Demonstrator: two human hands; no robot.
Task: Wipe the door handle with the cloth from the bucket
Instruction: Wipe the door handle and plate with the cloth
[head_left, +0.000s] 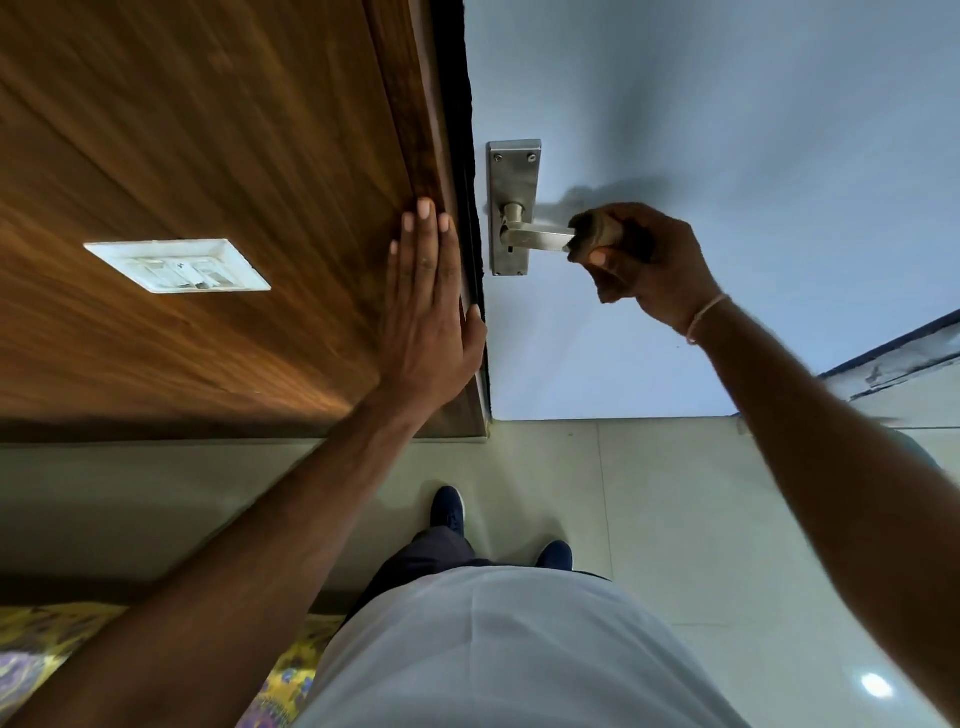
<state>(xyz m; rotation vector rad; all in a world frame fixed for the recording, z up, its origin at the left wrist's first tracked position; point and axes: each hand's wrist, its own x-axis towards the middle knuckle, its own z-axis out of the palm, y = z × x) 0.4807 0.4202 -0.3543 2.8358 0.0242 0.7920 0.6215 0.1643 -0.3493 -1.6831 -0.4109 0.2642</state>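
Pale blue door (727, 130) fills the upper right of the frame, meeting a wood-grain wall panel (182, 156) along a dark vertical gap just left of centre. Near that edge of the door sits the steel door handle (537, 240): a lever reaching toward the right from a tall backplate (511, 176) fixed with screws. The free end of the lever is wrapped in a small brownish cloth (589, 236), and the right hand (649, 260) is closed around that cloth, thumb below and fingers curled over it, so cloth and lever tip are pinched together. A thin pale band (706, 317) circles the right wrist. The hand's shadow falls on the door just above it.

Left of the handle, across the gap, the left hand (428, 301) lies flat and spread on the wooden panel, fingers pointing up the frame, palm against the wood and gripping nothing; its thumb rests at the panel's edge beside the gap. Further left on the panel is a white switch plate (179, 266).

Lower in the frame, pale floor tiles (649, 493) run beneath the door. Two dark blue shoes (448, 509) stand on them, below a light shirt (493, 649) at bottom centre. Yellow patterned fabric (47, 639) shows at the bottom left corner. No bucket can be seen.
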